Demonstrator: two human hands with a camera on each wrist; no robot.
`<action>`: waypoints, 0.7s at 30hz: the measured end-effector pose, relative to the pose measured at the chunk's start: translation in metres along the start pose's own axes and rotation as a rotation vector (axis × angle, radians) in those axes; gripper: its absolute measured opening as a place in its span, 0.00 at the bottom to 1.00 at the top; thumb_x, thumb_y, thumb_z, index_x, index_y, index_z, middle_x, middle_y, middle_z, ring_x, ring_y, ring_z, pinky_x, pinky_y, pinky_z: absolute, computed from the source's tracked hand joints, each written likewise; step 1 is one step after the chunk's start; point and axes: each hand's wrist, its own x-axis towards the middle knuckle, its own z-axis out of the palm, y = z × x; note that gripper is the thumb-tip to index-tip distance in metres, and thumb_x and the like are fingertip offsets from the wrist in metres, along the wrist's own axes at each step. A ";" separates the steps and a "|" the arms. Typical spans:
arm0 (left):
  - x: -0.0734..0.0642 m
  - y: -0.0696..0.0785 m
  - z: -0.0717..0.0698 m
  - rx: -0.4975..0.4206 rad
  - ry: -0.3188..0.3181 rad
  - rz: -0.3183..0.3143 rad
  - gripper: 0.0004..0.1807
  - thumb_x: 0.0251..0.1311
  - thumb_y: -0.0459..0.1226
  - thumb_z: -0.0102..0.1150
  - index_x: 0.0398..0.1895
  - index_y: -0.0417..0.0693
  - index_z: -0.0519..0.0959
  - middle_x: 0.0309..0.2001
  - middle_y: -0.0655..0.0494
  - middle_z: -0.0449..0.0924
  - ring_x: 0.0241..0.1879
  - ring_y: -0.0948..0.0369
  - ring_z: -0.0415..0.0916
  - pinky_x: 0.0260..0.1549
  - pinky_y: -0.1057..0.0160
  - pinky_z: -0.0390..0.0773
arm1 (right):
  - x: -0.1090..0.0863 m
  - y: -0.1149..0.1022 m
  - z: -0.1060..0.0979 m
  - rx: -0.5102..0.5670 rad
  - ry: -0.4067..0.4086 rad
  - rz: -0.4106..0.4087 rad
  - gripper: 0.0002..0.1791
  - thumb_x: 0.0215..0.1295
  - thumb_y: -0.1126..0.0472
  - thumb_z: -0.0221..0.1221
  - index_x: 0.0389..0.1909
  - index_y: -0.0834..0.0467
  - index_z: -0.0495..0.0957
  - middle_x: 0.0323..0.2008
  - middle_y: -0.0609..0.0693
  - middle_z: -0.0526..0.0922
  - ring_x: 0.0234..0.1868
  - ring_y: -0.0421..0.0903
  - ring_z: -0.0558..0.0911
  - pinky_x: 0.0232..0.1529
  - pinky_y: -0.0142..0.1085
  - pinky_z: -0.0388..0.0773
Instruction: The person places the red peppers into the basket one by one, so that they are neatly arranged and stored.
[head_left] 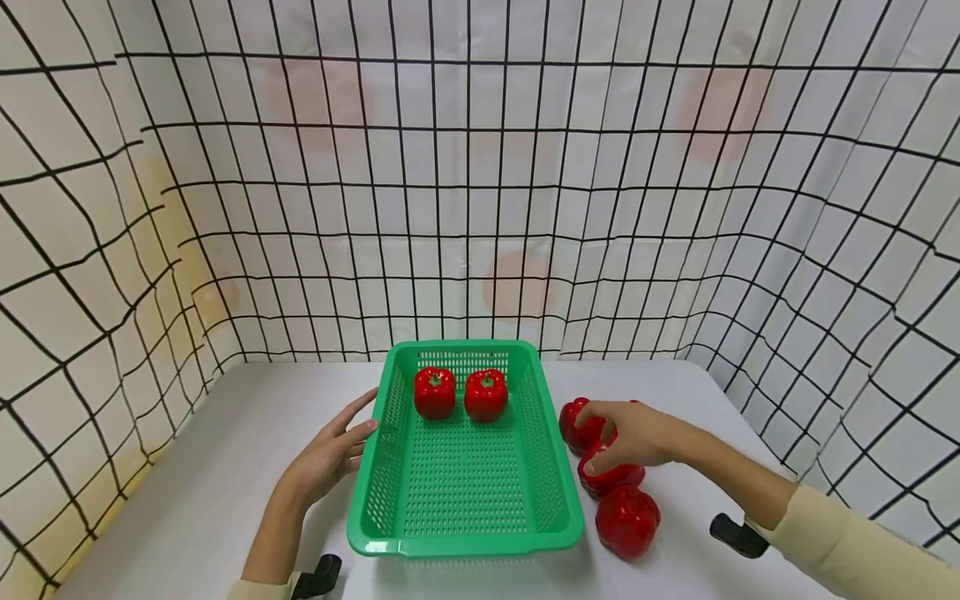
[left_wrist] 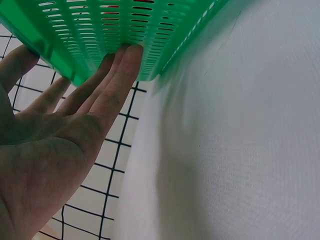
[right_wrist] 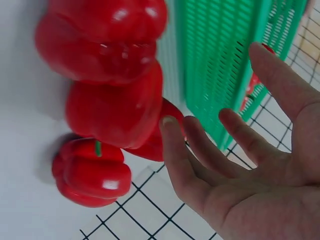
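Observation:
A green perforated plastic basket (head_left: 465, 546) stands in the middle of the table. Two red bell peppers (head_left: 434, 393) sit upright side by side at its far end. My left hand (head_left: 322, 462) touches the basket's left side with extended fingers; in the left wrist view these fingertips lie against the slotted wall (left_wrist: 100, 25). To the right of the basket, several red bell peppers (head_left: 628, 522) lie close together. Over them hovers my right hand (head_left: 637, 433), thumb and fingers spread. The right wrist view shows nothing in its grasp, the fingertips near the red peppers (right_wrist: 115, 107).
A white cloth-like surface (head_left: 225, 467) covers the table. Black wire mesh (head_left: 465, 208) rises at the back and both sides, with pale sheeting behind it. The basket's right rim (head_left: 558, 450) runs close beside the loose peppers.

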 end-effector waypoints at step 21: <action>0.000 -0.001 0.000 -0.016 0.005 -0.006 0.36 0.76 0.46 0.51 0.82 0.65 0.50 0.66 0.33 0.71 0.57 0.45 0.82 0.51 0.53 0.85 | -0.015 0.010 0.032 -0.049 -0.131 0.028 0.31 0.40 0.63 0.80 0.46 0.46 0.76 0.45 0.50 0.80 0.53 0.54 0.76 0.42 0.56 0.87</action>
